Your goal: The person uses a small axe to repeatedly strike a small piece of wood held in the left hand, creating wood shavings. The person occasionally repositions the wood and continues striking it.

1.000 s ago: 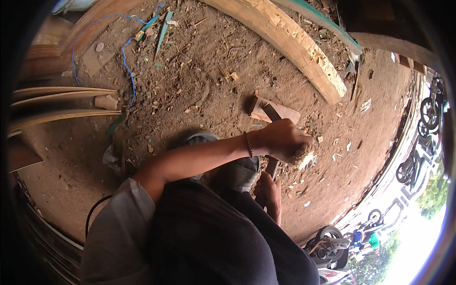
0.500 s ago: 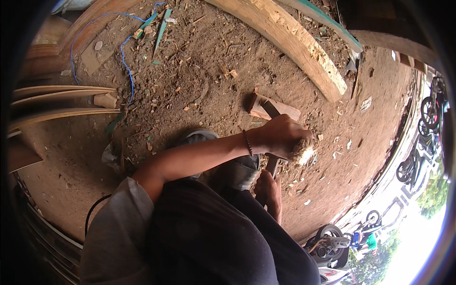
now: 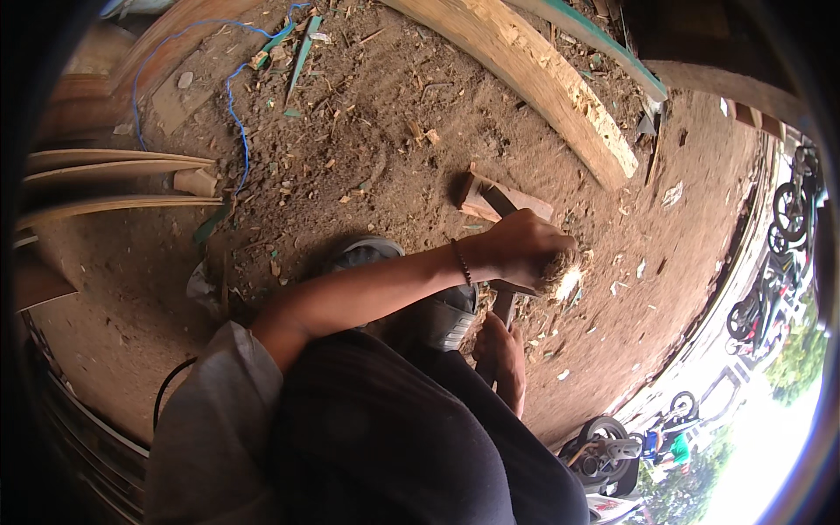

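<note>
My left hand (image 3: 528, 249), with a bead bracelet at its wrist, is closed around a chisel. The chisel's dark flat blade (image 3: 500, 199) reaches over a short reddish wood block (image 3: 479, 206) on the ground. At the other side of the fist its wooden handle end (image 3: 564, 273) is frayed and sunlit. Below, my right hand (image 3: 500, 352) is wrapped round the handle of a hammer (image 3: 505, 308). The dark head is partly covered by my left hand. Whether the blade's tip touches the block is hard to tell.
A long curved timber (image 3: 542, 79) lies beyond the block, beside a green-edged board (image 3: 604, 44). Blue string (image 3: 234, 114), a green sliver (image 3: 302, 61) and wood chips litter the dirt. Curved boards (image 3: 114, 166) lie at left; my shoe (image 3: 363, 252) is near. Motorcycles (image 3: 604, 451) stand at right.
My right hand and the hammer have shifted slightly, while my left hand keeps its grip on the chisel at the block. The view has moved very little.
</note>
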The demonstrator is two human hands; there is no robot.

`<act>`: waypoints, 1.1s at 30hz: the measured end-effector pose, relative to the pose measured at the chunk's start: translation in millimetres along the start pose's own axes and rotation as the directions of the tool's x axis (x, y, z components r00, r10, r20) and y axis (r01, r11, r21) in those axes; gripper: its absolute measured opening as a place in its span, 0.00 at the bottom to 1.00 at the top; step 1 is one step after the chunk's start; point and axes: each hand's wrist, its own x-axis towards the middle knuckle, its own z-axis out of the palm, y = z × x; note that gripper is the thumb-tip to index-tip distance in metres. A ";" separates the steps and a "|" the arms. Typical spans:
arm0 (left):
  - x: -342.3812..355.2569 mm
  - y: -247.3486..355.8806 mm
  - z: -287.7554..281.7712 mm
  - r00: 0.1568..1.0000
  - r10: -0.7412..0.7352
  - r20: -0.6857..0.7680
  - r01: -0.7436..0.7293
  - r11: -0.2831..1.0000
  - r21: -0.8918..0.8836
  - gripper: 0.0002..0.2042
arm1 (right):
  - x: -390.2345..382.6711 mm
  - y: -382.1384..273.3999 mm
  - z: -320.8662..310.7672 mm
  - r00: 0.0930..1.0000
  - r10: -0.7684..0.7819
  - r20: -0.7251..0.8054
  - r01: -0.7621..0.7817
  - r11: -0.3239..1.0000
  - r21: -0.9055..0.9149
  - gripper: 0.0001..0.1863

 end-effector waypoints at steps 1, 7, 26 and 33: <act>0.7 -0.3 -0.1 1.000 -0.027 0.015 0.027 1.000 -0.002 0.17 | -5.1 -4.1 -1.1 0.999 -0.021 -0.033 0.020 1.000 -0.020 0.15; 8.8 -2.8 -1.4 0.998 -0.048 -0.033 0.047 0.998 -0.033 0.16 | -62.5 -45.4 -19.2 0.948 -0.288 -0.137 0.292 0.956 0.012 0.16; 7.5 1.1 -4.5 0.967 -0.208 0.149 0.203 0.978 0.050 0.28 | -186.5 -115.6 2.2 0.562 -0.749 -0.351 0.749 0.641 -0.169 0.26; 8.9 -0.2 3.6 0.992 -0.077 -0.100 0.079 0.997 0.016 0.13 | -174.5 -108.1 3.0 0.553 -0.718 -0.422 0.707 0.673 -0.217 0.13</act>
